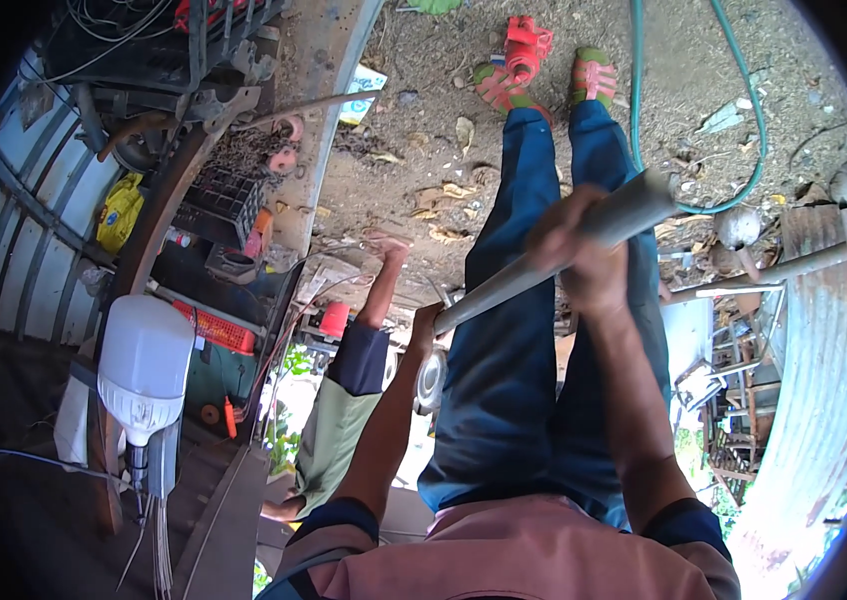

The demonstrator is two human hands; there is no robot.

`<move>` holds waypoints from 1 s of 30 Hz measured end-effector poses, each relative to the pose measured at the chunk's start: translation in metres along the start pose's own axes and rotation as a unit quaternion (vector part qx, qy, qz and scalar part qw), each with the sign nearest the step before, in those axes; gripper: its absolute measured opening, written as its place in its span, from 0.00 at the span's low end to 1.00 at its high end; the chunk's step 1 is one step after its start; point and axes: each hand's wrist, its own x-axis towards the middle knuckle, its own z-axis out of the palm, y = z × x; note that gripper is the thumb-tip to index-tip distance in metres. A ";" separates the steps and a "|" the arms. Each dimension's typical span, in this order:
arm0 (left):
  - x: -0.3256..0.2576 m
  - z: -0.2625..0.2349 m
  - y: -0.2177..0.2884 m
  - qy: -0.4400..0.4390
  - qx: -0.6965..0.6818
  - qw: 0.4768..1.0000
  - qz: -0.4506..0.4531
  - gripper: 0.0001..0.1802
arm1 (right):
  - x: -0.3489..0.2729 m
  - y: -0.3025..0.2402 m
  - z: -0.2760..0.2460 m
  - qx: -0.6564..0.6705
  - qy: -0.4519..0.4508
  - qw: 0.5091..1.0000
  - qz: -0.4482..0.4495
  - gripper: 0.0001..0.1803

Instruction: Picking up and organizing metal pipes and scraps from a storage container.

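A long grey pipe (534,270) slants across blue trousers (504,400), from lower left up to the right. My right hand (584,260) is wrapped around its upper part, just below the open end. My left hand (427,322) grips its lower end. A round shiny metal disc (431,380) sits just under my left wrist. Two feet in red sandals (529,60) stand on the dirt ground beyond the pipe.
Another person's leg in green trousers (339,430) and bare foot (389,245) are at the left. A white light bulb (144,365), a black crate (219,200) and cluttered tools fill the left side. A green hose (744,110) loops at right, near corrugated sheet metal (814,400).
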 end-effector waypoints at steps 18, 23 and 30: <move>-0.076 0.215 0.165 -0.101 0.242 0.960 0.095 0.20 | 0.078 0.010 -0.165 0.032 0.229 0.957 0.177 0.12; -0.081 0.230 0.163 -0.218 -0.091 0.959 -0.155 0.11 | 0.090 0.027 -0.174 -0.063 0.324 0.912 0.243 0.12; -0.096 0.222 0.165 -0.266 -0.192 0.919 -0.221 0.12 | 0.075 0.002 -0.172 -0.049 0.306 0.929 0.204 0.11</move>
